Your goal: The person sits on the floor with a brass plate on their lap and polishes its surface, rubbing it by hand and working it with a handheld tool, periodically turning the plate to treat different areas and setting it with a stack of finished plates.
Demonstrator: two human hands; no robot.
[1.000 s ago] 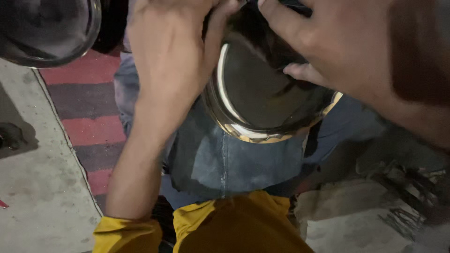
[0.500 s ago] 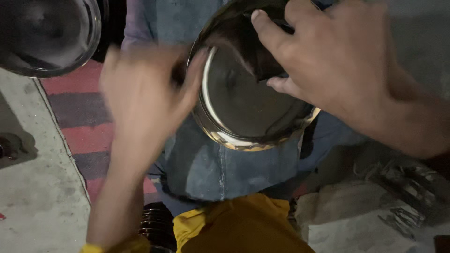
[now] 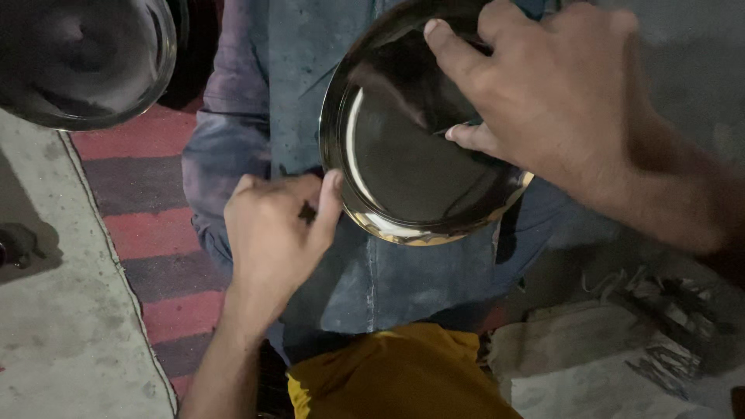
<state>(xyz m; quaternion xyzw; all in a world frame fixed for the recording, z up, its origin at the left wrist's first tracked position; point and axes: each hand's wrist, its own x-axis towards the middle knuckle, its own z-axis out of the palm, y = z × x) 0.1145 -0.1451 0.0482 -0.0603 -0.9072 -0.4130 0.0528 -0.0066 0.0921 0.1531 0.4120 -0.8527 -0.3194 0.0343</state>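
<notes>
A: Steel, polished and dark, with a brassy rim: the plate (image 3: 419, 147) is sitting tilted over the lap, above the blue denim (image 3: 388, 271). What is holding it?

B: The right hand (image 3: 559, 101) is gripping it from the top right. The fingers (image 3: 450, 46) are spreading over the inner face, and the thumb is pressing flat against the middle of the dish. The grip is closing firmly on the plate.

A: And the left hand (image 3: 272, 233)?

B: It is curling loosely just beside the plate's lower left rim, with the thumb tip touching or nearly touching the edge. A small dark thing is showing between thumb and forefinger; what it is cannot be told.

A: Surroundings?

B: A second round steel vessel (image 3: 77, 62) is lying at the upper left, well apart from the plate. A red and grey striped mat (image 3: 155, 233) is running under the legs, grey concrete floor (image 3: 62, 334) is lying to its left, and yellow cloth (image 3: 396, 372) is showing at the bottom.
</notes>
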